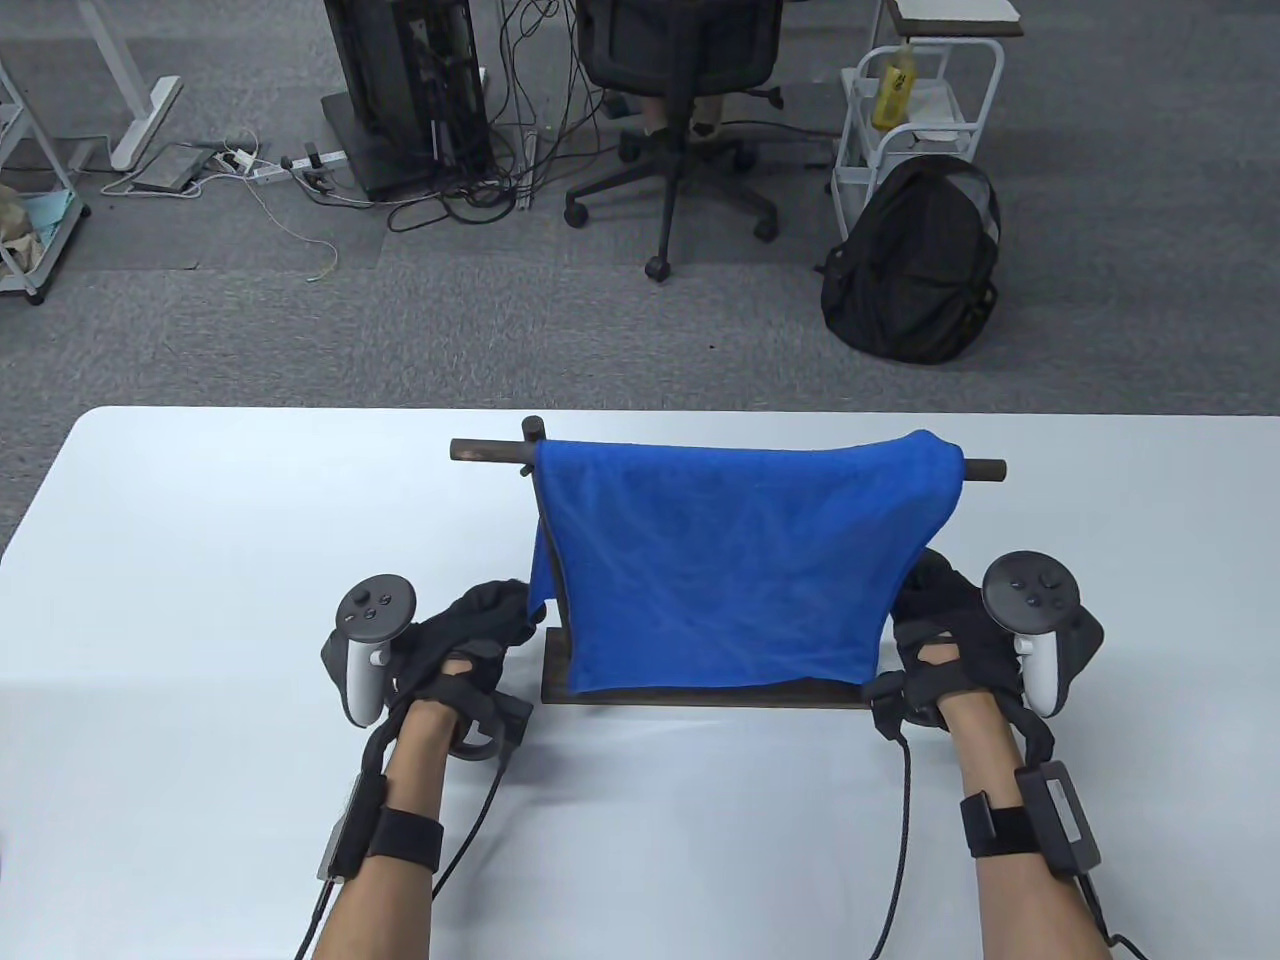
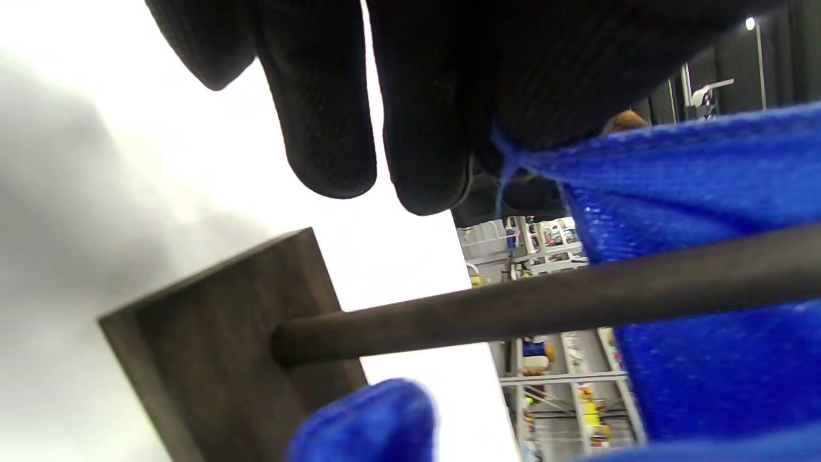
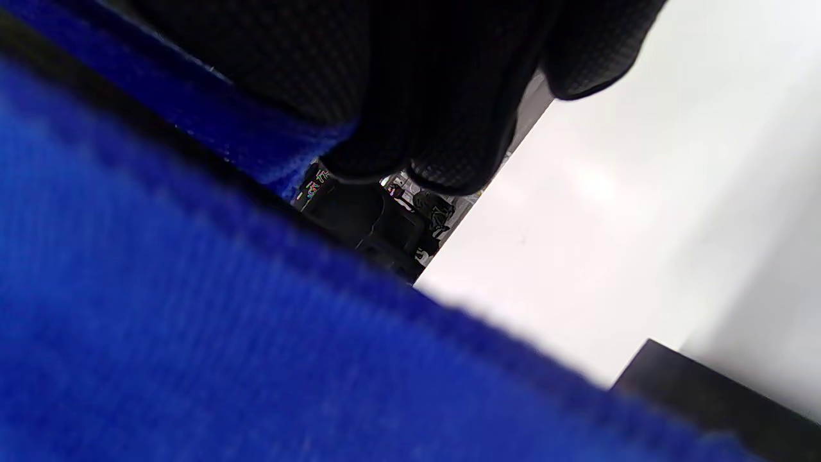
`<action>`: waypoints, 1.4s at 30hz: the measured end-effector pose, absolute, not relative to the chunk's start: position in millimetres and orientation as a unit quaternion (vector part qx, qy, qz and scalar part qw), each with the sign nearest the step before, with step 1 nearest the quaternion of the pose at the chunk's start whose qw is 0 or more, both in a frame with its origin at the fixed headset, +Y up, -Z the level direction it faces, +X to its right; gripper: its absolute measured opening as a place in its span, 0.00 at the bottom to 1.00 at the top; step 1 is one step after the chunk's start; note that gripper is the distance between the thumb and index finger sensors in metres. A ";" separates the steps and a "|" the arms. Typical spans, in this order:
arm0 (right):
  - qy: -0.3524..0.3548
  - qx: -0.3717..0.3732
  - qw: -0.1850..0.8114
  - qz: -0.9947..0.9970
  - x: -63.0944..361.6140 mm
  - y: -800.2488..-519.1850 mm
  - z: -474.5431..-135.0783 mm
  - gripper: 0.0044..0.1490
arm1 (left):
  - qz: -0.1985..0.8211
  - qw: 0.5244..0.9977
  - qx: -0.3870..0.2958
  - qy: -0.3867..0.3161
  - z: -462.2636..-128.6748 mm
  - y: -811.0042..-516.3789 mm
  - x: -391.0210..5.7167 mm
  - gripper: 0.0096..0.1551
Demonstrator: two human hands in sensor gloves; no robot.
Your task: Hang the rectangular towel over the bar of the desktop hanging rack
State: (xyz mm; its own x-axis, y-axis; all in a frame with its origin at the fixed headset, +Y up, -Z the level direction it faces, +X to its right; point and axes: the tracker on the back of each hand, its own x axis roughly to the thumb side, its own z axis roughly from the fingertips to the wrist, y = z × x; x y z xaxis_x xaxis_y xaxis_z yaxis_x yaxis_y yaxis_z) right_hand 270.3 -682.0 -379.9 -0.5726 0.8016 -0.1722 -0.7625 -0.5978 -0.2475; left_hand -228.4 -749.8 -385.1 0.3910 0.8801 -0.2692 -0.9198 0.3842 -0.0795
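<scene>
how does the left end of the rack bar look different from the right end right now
The left end of the bar sticks out bare well past the blue towel, with the upright post top beside it; the right end shows only a short bare stub. Towel by the left end lies flat on the bar; by the right end it bunches into a hump. Both ends are dark, round wood.
</scene>
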 end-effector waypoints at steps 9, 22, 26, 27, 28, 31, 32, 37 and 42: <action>-0.073 -0.136 0.430 0.889 272.5 -681.3 -379.6 0.27 | 0.513 0.845 -0.110 0.100 -384.1 -749.5 -224.2 0.19; -0.047 -0.141 0.391 0.908 270.3 -695.8 -382.7 0.28 | 0.446 0.882 -0.109 0.102 -384.0 -750.7 -222.7 0.18; -0.041 -0.141 0.385 0.911 270.7 -695.5 -383.1 0.28 | 0.426 0.892 -0.109 0.102 -384.0 -750.9 -220.2 0.18; -0.039 -0.142 0.384 0.911 270.9 -695.7 -383.0 0.28 | 0.419 0.896 -0.109 0.101 -384.1 -751.0 -219.5 0.18; -0.038 -0.142 0.383 0.912 270.8 -695.6 -382.8 0.28 | 0.414 0.898 -0.109 0.099 -384.2 -751.1 -219.0 0.18; -0.038 -0.143 0.383 0.912 270.8 -696.0 -382.8 0.28 | 0.386 0.912 -0.112 0.087 -384.9 -751.3 -218.1 0.18; -0.037 -0.143 0.386 0.911 270.6 -695.4 -382.6 0.28 | 0.385 0.912 -0.112 0.088 -384.9 -751.4 -218.1 0.18; -0.034 -0.145 0.395 0.906 272.5 -691.4 -382.2 0.29 | 0.401 0.905 -0.111 0.092 -384.2 -752.3 -219.5 0.18; -0.063 -0.166 0.401 0.899 279.7 -679.4 -377.4 0.32 | 0.384 0.917 -0.070 0.082 -383.3 -734.2 -225.1 0.32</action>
